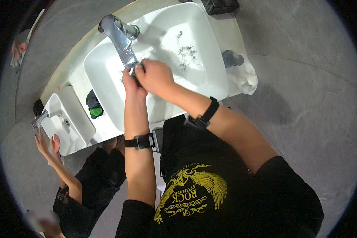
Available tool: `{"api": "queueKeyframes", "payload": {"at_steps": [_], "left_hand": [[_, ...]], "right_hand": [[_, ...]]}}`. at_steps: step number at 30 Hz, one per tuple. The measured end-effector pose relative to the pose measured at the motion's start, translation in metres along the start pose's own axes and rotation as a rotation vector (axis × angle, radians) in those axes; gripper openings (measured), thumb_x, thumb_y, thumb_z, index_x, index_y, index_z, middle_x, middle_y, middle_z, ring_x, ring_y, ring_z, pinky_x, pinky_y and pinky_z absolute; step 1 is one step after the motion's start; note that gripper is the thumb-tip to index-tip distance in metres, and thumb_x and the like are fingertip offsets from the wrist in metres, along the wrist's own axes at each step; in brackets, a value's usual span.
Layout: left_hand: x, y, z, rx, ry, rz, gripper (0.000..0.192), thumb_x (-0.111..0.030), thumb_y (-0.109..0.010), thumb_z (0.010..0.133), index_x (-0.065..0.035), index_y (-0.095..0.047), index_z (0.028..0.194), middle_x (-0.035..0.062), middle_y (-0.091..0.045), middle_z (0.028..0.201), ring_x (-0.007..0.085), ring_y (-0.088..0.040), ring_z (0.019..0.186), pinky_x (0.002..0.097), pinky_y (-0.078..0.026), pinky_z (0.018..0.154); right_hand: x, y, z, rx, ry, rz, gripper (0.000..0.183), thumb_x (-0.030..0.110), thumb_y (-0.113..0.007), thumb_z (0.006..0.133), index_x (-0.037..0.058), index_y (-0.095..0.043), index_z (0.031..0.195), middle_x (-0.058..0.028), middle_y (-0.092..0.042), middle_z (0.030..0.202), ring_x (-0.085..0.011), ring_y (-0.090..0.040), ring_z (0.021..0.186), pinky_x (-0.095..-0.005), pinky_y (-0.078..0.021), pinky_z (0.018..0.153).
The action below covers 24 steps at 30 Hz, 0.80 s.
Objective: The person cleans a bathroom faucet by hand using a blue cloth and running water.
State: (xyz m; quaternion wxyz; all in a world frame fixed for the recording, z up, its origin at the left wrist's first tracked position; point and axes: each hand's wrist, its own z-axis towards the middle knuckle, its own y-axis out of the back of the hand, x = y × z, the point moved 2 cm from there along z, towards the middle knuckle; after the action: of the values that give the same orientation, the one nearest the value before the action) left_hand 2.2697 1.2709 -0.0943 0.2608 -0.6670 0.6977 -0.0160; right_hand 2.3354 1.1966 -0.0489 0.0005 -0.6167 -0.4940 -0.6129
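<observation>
A chrome faucet (119, 38) reaches over a white ceramic basin (212, 50). Just under its spout, my left hand (133, 81) and my right hand (156, 76) are together. Between them is a small dark thing, mostly hidden by the fingers; what it is cannot be told. My right hand's fingers press on it from above, and my left hand lies below it. Dark specks (187, 55) are scattered over the basin's bottom, right of my hands.
Right of the basin are a dark cup-like object (232, 58) and a crumpled white cloth (247, 78). A black box-like object (220, 6) stands at the top. A dark and green cloth bundle (94, 105) lies between the basins. Another person's hands (44, 144) are at the smaller basin (74, 116).
</observation>
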Motion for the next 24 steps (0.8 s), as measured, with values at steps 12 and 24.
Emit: {"api": "queueKeyframes", "payload": {"at_steps": [12, 24], "left_hand": [[0.007, 0.001, 0.017, 0.082, -0.112, 0.001, 0.032, -0.031, -0.036, 0.097, -0.0064, -0.057, 0.096, 0.0089, -0.063, 0.092, 0.0233, -0.061, 0.083, 0.0403, -0.052, 0.072], [0.009, 0.009, -0.016, -0.138, -0.003, 0.089, 0.057, -0.044, -0.035, 0.096, -0.0036, -0.037, 0.136, 0.0147, -0.047, 0.129, 0.0301, -0.051, 0.118, 0.0508, -0.042, 0.099]], "right_hand": [[0.0, 0.008, 0.008, -0.011, -0.027, -0.041, 0.036, 0.035, -0.052, 0.091, 0.0044, -0.066, 0.079, -0.0203, -0.065, 0.072, -0.0393, -0.065, 0.072, -0.0495, -0.0509, 0.068], [-0.014, 0.014, 0.02, -0.032, 0.013, -0.012, 0.032, 0.031, -0.054, 0.09, 0.0025, -0.065, 0.079, -0.0197, -0.065, 0.071, -0.0398, -0.064, 0.068, -0.0481, -0.0509, 0.065]]}}
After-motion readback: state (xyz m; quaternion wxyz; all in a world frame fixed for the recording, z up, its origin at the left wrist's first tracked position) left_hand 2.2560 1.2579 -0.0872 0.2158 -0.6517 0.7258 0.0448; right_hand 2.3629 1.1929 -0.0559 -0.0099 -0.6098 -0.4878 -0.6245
